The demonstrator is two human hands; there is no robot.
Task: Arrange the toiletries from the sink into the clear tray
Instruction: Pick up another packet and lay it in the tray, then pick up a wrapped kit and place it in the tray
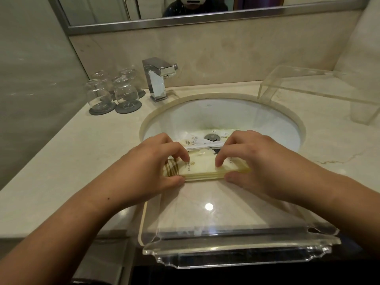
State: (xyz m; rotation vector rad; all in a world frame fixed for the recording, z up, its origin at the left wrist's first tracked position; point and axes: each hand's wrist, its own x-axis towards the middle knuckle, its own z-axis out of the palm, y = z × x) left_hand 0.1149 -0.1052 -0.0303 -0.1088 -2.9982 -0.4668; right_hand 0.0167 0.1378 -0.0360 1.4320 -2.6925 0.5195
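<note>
So the stack of flat packets [202, 168], cream ones with a little gold logo, sits at the far end of the clear tray [236, 256], right by the basin. The person has it pinched from both sides: the left hand [152, 165] takes one end and the right hand [253, 159] the other, thumbs on the near edge and fingertips curled over the top, as if squaring it up. A few loose packets [197, 140] are lying down in the sink [216, 114] next to the drain [212, 137], so the job looks maybe halfway done at best. Here's what could bite them, imo. Those sachets look slick and thin, so the moment both grips let go the pile could fan out or slide. Being at the sink-side end of the tray, one could easily skid off and drop back into the basin. Also, the tray's near end looks like it hangs past the front of the counter [61, 161], so leaning on that end could tip the whole thing. Off to the side there's the faucet [159, 79], some upside-down glasses [115, 91] and an acrylic riser [320, 91], all well apart from the action.
</note>
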